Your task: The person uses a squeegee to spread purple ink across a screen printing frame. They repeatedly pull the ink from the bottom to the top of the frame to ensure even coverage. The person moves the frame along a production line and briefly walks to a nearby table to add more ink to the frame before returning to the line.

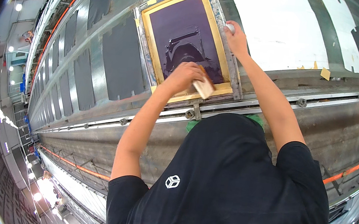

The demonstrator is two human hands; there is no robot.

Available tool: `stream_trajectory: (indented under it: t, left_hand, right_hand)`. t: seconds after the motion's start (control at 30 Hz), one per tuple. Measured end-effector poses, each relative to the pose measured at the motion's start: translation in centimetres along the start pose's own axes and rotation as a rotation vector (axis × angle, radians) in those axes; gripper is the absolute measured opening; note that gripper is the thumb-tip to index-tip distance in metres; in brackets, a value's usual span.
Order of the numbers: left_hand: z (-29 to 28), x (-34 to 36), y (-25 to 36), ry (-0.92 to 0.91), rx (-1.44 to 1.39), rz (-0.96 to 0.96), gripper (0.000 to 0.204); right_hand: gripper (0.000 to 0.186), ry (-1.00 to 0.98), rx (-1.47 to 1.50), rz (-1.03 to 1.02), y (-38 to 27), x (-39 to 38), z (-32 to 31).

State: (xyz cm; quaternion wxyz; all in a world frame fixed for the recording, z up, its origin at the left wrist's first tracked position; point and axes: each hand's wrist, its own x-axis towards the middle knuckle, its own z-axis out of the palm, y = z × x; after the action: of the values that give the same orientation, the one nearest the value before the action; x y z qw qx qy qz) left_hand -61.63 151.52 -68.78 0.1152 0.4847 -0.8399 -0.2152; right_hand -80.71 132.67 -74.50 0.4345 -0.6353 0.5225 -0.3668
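A long metal printing table (pixel 111 8) ran from the upper centre of the frame down to the left, with dark fabric panels (pixel 122 61) lying along it. At upper centre, a yellow-framed printing screen (pixel 152 40) with dark purple mesh rested on the table. The left hand (pixel 183 77) was at the screen's lower edge, fingers closed around a wooden squeegee (pixel 204 88). The right hand (pixel 236 39) gripped the screen's right frame edge, fingers closed on it.

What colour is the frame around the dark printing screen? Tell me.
Yellow, around a dark purple mesh; the screen frame shows best in the head view.
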Motion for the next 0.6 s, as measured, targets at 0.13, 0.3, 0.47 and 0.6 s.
stream_trajectory:
  t: [0.13,0.3,0.47,0.6]
  left_hand:
    - [-2.0,-7.3,-1.4,0.086,-0.157,-0.398,0.037]
    - [2.9,-12.6,1.8,0.492,-0.298,-0.956,0.037]
    - [7.3,-4.6,7.2,0.643,-0.022,-0.653,0.047]
    - [7.0,-3.2,7.2,0.410,-0.020,-0.367,0.053]
  right_hand:
    - [0.033,0.005,0.025,0.008,0.8,0.4,-0.1]
    - [0.032,-0.007,-0.022,0.066,0.6,0.0,0.4]
    - [0.031,0.027,-0.053,0.036,0.9,0.2,0.5]
    - [0.034,-0.054,-0.054,0.091,0.4,0.3,0.2]
